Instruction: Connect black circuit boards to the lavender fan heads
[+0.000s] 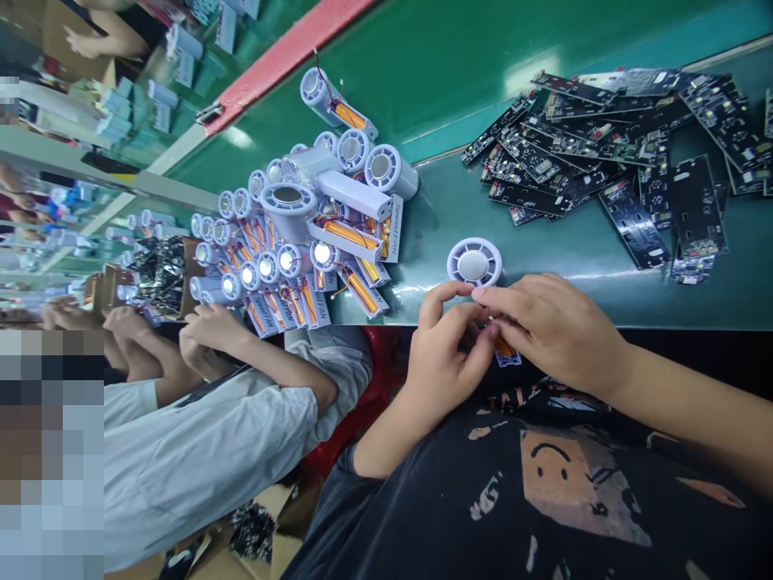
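On the left, a neighbour in a pale shirt (pixel 211 459) sits at the same table (pixel 423 274), and this person's hand (pixel 208 326) is bent close to the table edge. Behind it stands a box (pixel 190 278) with dark parts inside. Next comes a heap of fans (pixel 290 197), white-lilac, many with an orange battery and thin wires in the open handle; some lie on others.

To the right of the heap is the wearer's left hand (pixel 444 346). Its fingers are curled and nearly closed, with the thumb turned inward, and they have hold of one fan (pixel 475 262) around the place where head and handle meet. The round head of this fan shows just beyond the fingertips, over the table. The handle comes out below, between the two hands, at the table edge, and a piece of its orange battery (pixel 506 348) is visible.

The right hand (pixel 552 334) reaches from the other side; its forefinger and thumb are only a little apart, near the left fingertips. Whether they pinch a wire or only touch the handle, I cannot tell.

Farther right, beyond this hand, black circuit boards (pixel 604 145) lie in a loose pile on the table.
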Demonstrator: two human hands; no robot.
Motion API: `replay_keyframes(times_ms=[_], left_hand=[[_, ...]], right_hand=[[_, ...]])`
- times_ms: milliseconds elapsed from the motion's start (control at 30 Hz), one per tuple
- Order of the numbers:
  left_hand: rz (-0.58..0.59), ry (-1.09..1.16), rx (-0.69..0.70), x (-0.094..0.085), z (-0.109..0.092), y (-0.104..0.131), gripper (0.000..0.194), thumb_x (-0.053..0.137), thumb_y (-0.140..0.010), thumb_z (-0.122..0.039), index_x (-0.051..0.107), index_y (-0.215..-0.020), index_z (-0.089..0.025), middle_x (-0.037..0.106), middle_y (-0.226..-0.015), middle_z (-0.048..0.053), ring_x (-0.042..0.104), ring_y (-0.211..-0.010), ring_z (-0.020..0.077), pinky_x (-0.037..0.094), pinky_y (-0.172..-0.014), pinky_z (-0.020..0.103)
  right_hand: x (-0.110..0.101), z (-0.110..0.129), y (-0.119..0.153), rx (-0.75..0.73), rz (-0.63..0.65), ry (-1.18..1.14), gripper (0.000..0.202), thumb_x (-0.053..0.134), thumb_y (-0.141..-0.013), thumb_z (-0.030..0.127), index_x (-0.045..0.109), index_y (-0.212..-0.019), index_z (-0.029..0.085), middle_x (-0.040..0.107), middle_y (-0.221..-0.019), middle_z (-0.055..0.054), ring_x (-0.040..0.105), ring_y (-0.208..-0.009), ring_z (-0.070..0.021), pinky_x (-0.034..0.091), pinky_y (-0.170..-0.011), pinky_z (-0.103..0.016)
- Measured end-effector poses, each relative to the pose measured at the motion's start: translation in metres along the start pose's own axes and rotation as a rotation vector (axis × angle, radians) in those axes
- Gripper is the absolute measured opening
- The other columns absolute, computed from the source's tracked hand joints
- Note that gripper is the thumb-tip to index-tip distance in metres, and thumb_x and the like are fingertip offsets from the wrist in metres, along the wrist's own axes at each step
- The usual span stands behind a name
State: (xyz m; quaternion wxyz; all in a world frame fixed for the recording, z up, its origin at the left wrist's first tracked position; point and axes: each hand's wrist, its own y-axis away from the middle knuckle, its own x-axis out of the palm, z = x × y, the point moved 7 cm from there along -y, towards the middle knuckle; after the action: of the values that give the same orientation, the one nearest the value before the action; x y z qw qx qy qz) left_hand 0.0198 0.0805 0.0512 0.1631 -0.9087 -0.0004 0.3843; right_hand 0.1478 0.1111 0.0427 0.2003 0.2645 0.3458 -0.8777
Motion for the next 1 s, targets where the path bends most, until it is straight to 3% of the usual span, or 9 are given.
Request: replay_keyframes(times_ms=[100, 233, 367, 433, 567, 700, 867, 1000], left_hand=[[0.005, -0.027, 0.008, -0.001, -0.002, -0.002, 0.003, 0.062, -0.091, -0.018, 0.062, -0.093, -0.020, 0.062, -0.120, 0.009, 0.063, -0.111, 0.0223, 0.060, -0.082, 0.034], [-0.006, -0.053, 0.025, -0.001, -0.002, -0.004, 0.005, 0.060, -0.091, -0.015, 0.060, -0.089, -0.019, 0.064, -0.116, 0.009, 0.065, -0.106, 0.0211, 0.059, -0.081, 0.033], [-0.060, 0.076, -0.046, -0.001, 0.009, -0.004, 0.010, 0.060, -0.094, -0.021, 0.060, -0.084, -0.019, 0.063, -0.114, 0.008, 0.064, -0.111, 0.0238, 0.059, -0.084, 0.037], [-0.081, 0.200, -0.120, 0.000, 0.018, -0.001, 0.016, 0.060, -0.096, -0.028, 0.061, -0.082, -0.019, 0.062, -0.120, 0.009, 0.064, -0.113, 0.0249, 0.060, -0.086, 0.039], [-0.088, 0.356, -0.213, 0.006, 0.029, 0.004, 0.025, 0.062, -0.096, -0.039, 0.061, -0.082, -0.019, 0.058, -0.131, 0.009, 0.064, -0.110, 0.0244, 0.060, -0.085, 0.040], [-0.077, 0.406, -0.232, 0.011, 0.029, 0.007, 0.026, 0.062, -0.096, -0.042, 0.061, -0.083, -0.019, 0.056, -0.135, 0.010, 0.064, -0.109, 0.0245, 0.061, -0.082, 0.039], [-0.094, 0.587, -0.245, 0.016, 0.030, 0.013, 0.020, 0.066, -0.094, -0.039, 0.057, -0.108, -0.027, 0.052, -0.138, 0.007, 0.066, -0.081, 0.0128, 0.060, -0.063, 0.027], [-0.092, 0.748, -0.297, 0.019, 0.034, 0.016, 0.023, 0.068, -0.093, -0.037, 0.055, -0.110, -0.029, 0.050, -0.138, 0.005, 0.062, -0.062, 0.0044, 0.058, -0.053, 0.022]], right_hand=[[0.000, 0.007, 0.000, -0.068, -0.025, 0.074, 0.030, 0.047, -0.100, 0.012, 0.057, -0.126, 0.022, 0.072, -0.086, -0.002, 0.064, -0.078, -0.0196, 0.048, -0.073, -0.034], [0.000, -0.002, -0.001, 0.069, -0.054, -0.020, 0.033, 0.053, -0.095, 0.011, 0.055, -0.127, 0.022, 0.071, -0.088, -0.001, 0.064, -0.080, -0.0201, 0.049, -0.075, -0.036], [0.000, -0.011, 0.000, 0.172, -0.057, -0.128, 0.008, 0.060, -0.092, 0.015, 0.065, -0.091, 0.022, 0.066, -0.084, -0.003, 0.062, -0.080, -0.0195, 0.049, -0.075, -0.035], [0.002, -0.013, 0.001, 0.196, -0.052, -0.180, 0.012, 0.061, -0.091, 0.017, 0.065, -0.080, 0.021, 0.064, -0.083, -0.003, 0.062, -0.079, -0.0186, 0.050, -0.074, -0.034], [0.006, -0.014, 0.002, 0.218, -0.081, -0.280, 0.009, 0.062, -0.093, 0.019, 0.069, -0.090, 0.022, 0.068, -0.088, -0.003, 0.064, -0.084, -0.0190, 0.051, -0.076, -0.034], [0.010, -0.015, 0.002, 0.224, -0.131, -0.366, 0.012, 0.061, -0.093, 0.017, 0.069, -0.086, 0.022, 0.068, -0.083, -0.001, 0.064, -0.080, -0.0170, 0.051, -0.073, -0.031], [0.008, -0.019, 0.003, 0.240, -0.182, -0.439, 0.011, 0.064, -0.090, 0.015, 0.068, -0.082, 0.022, 0.065, -0.078, 0.001, 0.062, -0.074, -0.0145, 0.049, -0.069, -0.029], [0.007, -0.015, -0.005, 0.178, -0.047, -0.315, 0.020, 0.060, -0.093, 0.017, 0.066, -0.074, 0.021, 0.061, -0.074, 0.000, 0.058, -0.073, -0.0153, 0.043, -0.068, -0.030]])
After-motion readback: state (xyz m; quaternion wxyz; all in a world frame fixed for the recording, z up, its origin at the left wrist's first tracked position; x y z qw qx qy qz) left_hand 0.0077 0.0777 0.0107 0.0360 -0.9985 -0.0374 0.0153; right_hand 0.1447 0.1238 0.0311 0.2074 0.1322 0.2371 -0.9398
